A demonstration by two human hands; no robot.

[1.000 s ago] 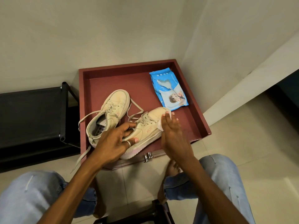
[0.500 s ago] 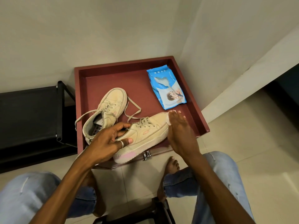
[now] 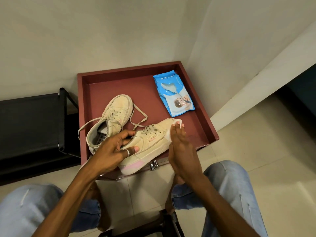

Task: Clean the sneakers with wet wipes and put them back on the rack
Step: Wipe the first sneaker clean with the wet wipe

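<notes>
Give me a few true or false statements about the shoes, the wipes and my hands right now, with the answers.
1. The left hand grips the near sneaker at its collar. True.
2. The right hand presses a white wipe against that sneaker's toe end. True.
3. The wipes pack lies on the floor. False: it lies in the red tray, near its far right corner.
4. Both sneakers sit on the black rack. False: neither is on it; both are at the tray.
5. The far sneaker has loose, untied laces. True.
</notes>
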